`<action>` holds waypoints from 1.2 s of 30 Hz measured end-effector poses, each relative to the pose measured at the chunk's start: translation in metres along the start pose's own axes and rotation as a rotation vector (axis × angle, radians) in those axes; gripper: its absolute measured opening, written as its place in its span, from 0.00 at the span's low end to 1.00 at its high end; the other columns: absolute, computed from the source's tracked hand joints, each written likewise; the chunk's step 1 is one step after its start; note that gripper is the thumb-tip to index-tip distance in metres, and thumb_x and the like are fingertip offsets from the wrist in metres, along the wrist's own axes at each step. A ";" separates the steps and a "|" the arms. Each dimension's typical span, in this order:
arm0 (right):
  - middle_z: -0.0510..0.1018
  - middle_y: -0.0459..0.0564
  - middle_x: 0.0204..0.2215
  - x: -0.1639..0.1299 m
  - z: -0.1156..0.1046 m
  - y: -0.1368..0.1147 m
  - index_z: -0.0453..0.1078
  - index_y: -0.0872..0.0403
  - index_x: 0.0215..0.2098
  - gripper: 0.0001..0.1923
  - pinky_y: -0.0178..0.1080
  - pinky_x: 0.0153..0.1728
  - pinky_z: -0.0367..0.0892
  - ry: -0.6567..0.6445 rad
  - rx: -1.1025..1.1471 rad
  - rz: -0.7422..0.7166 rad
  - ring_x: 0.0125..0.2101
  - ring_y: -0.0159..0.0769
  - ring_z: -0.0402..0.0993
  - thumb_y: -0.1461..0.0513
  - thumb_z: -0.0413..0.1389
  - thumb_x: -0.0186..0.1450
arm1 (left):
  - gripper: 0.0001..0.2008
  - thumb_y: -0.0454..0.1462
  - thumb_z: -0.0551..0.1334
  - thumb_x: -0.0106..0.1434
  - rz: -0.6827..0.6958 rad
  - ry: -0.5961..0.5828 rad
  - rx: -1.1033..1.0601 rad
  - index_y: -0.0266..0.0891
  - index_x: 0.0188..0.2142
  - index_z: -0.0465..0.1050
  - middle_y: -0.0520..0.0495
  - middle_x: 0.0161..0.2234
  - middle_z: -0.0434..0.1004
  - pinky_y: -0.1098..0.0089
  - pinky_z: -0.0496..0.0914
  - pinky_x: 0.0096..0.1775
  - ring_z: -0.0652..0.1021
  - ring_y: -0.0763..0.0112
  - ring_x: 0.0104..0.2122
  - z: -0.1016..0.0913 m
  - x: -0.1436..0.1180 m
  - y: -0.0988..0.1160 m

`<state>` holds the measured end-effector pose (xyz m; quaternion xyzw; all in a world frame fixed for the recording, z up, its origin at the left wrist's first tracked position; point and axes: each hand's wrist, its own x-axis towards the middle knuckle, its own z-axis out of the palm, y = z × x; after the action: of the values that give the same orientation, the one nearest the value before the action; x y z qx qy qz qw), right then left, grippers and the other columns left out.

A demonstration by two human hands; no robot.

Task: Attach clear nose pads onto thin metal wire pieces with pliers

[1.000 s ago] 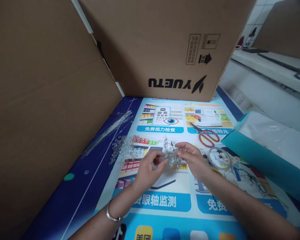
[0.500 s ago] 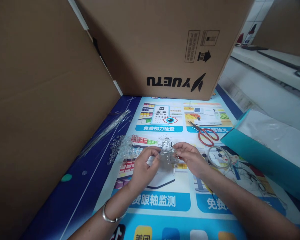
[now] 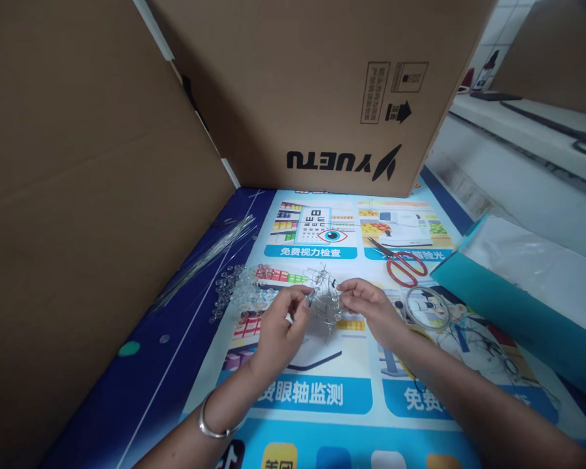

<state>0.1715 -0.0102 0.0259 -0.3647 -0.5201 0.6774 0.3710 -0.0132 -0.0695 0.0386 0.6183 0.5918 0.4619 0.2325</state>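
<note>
Nearest, the left hand (image 3: 278,326) and right hand (image 3: 371,309) both pinch a clear beaded wire piece (image 3: 325,299) above the printed mat (image 3: 317,391), its shape hard to make out; loose clear beads (image 3: 239,293) lie left, red scissors (image 3: 403,264) right; behind, an upside-down cardboard box (image 3: 317,91) reads "YUETU"

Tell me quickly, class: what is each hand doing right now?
Left hand: fingers pinched shut on the clear bead-and-wire piece.
Right hand: fingers pinched shut on the same piece, from its other side.
</note>
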 end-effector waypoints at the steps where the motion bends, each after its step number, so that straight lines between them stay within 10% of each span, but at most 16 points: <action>1: 0.71 0.45 0.29 -0.001 0.001 -0.002 0.66 0.52 0.41 0.11 0.36 0.33 0.60 0.014 -0.042 -0.015 0.30 0.31 0.66 0.59 0.54 0.60 | 0.04 0.33 0.53 0.62 -0.010 -0.001 -0.017 0.38 0.31 0.64 0.46 0.41 0.71 0.70 0.66 0.37 0.72 0.72 0.34 0.000 0.000 0.001; 7: 0.67 0.55 0.43 -0.021 0.015 -0.019 0.60 0.52 0.50 0.22 0.46 0.43 0.61 0.301 -0.812 -0.462 0.43 0.43 0.63 0.56 0.55 0.58 | 0.05 0.34 0.53 0.62 -0.066 0.020 -0.097 0.38 0.31 0.65 0.45 0.41 0.72 0.71 0.66 0.38 0.73 0.70 0.37 0.001 0.002 0.005; 12: 0.66 0.59 0.44 -0.037 0.032 -0.020 0.63 0.54 0.51 0.25 0.51 0.44 0.60 0.170 -1.303 -0.816 0.44 0.48 0.61 0.55 0.56 0.57 | 0.05 0.35 0.53 0.63 -0.087 0.018 -0.151 0.37 0.31 0.64 0.45 0.41 0.72 0.70 0.66 0.38 0.73 0.71 0.37 0.002 0.001 0.007; 22: 0.71 0.54 0.39 -0.039 0.007 -0.014 0.68 0.55 0.38 0.07 0.45 0.40 0.60 0.116 -1.482 -0.791 0.40 0.42 0.63 0.64 0.53 0.60 | 0.06 0.36 0.53 0.63 -0.109 -0.011 -0.178 0.37 0.30 0.64 0.45 0.39 0.73 0.72 0.66 0.36 0.73 0.72 0.34 0.000 -0.002 0.009; 36: 0.71 0.56 0.33 -0.033 0.009 -0.006 0.62 0.56 0.31 0.11 0.45 0.36 0.60 0.275 -1.409 -0.741 0.36 0.43 0.63 0.56 0.54 0.58 | 0.06 0.37 0.54 0.63 -0.166 -0.087 -0.261 0.37 0.31 0.64 0.44 0.40 0.72 0.72 0.66 0.34 0.74 0.70 0.36 0.004 -0.007 0.017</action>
<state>0.1796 -0.0418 0.0367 -0.3968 -0.8618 -0.0275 0.3149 0.0000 -0.0788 0.0491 0.5513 0.5653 0.4869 0.3734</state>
